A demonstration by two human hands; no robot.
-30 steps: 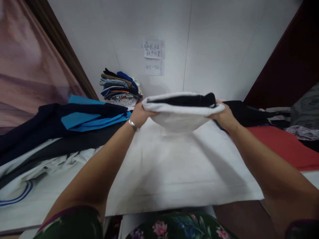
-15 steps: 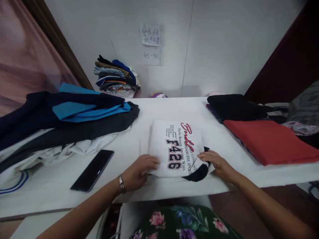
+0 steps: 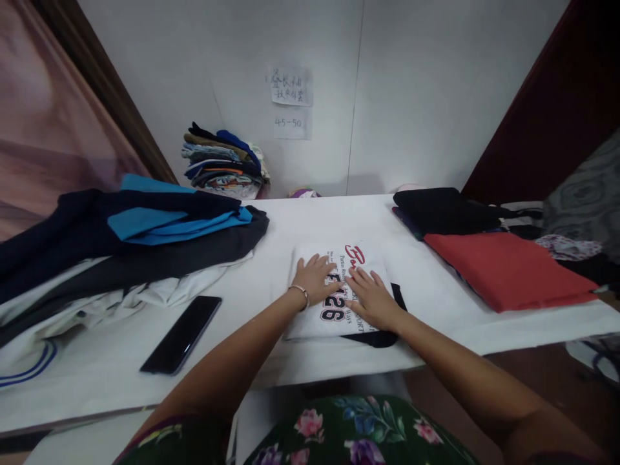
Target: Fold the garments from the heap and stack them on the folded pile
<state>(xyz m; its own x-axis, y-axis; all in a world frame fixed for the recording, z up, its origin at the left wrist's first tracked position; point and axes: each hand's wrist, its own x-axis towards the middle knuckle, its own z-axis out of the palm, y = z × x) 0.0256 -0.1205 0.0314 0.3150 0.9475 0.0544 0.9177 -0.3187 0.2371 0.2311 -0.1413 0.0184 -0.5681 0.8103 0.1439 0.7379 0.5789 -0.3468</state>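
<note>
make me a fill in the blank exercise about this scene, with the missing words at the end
1. The left hand and the right hand rest flat on a folded garment whose main colour is ____.
2. The bracelet is worn on the person's ____ wrist.
3. Seen from the person, the folded red cloth lies to the ____ of that garment.
4. The numbers on the lower paper note read ____.

Missing words: white; left; right; 45-50.

Lettering (image 3: 332, 314) on white garment (image 3: 306, 321) partly hidden under left grip (image 3: 316, 280) and right grip (image 3: 374, 301)
</note>
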